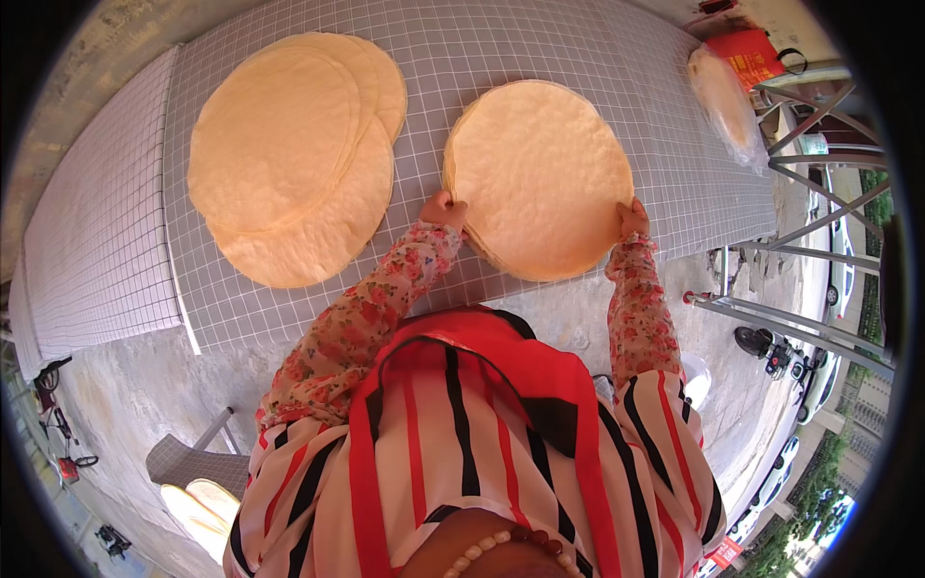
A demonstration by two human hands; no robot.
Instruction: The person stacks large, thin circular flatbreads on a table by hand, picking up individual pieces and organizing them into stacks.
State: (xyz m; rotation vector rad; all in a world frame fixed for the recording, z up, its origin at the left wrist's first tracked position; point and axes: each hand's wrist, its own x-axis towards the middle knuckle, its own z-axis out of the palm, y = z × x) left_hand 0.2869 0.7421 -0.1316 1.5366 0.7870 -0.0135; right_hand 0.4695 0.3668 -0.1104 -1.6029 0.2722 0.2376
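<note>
A round stack of thin, pale tan flatbread-like sheets (535, 173) lies on the grey gridded cloth of the table (434, 58), at the middle right. My left hand (443, 214) is closed on the stack's lower left edge, and my right hand (631, 220) has its fingers on the right edge. To the left, a looser pile of similar rounds (284, 144) lies fanned, its layers offset from one another.
A clear plastic bag (718, 96) with pale contents and a red bag (747, 56) sit at the table's right end. Metal framework (809, 260), a parked motorbike (771, 352) and cars stand to the right. More rounds (193, 511) lie on a surface at lower left.
</note>
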